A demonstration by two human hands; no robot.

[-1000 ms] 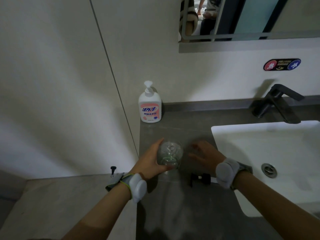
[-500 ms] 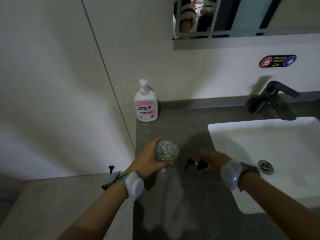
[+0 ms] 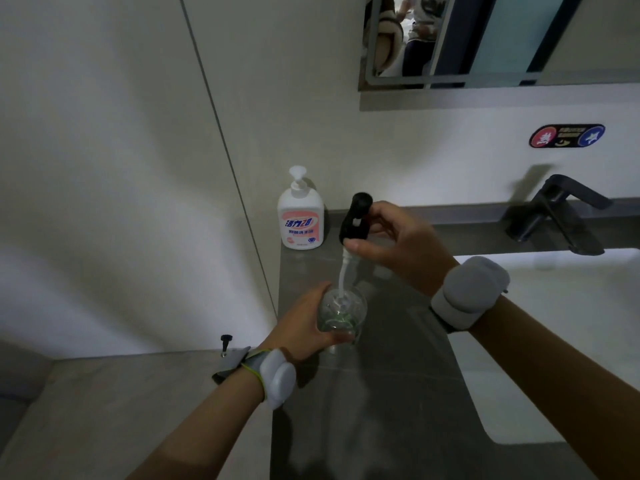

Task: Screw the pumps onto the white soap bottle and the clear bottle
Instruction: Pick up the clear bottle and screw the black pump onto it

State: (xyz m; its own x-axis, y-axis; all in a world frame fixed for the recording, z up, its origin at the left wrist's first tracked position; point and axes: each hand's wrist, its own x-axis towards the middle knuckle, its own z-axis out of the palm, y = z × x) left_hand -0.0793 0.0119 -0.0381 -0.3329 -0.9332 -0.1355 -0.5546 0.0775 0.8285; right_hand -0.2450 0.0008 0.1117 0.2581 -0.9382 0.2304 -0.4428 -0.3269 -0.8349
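Observation:
The clear bottle (image 3: 343, 311) stands on the grey counter (image 3: 381, 393), and my left hand (image 3: 304, 329) grips its left side. Above it my right hand (image 3: 398, 247) holds the black pump (image 3: 356, 216) by its collar. The pump's white tube (image 3: 343, 277) hangs down with its tip inside the bottle's mouth; the collar is well above the neck. The white soap bottle (image 3: 300, 220) with a pink label stands at the counter's back left corner, its white pump on top.
A white sink basin (image 3: 554, 341) fills the counter's right side, with a black faucet (image 3: 561, 213) behind it. A mirror (image 3: 485, 39) hangs on the wall above. To the left the counter ends at a drop to a lower tiled floor.
My right hand picked the black pump up off the counter and raised it over the clear bottle, feeding the tube into the mouth. My left hand stayed on the bottle.

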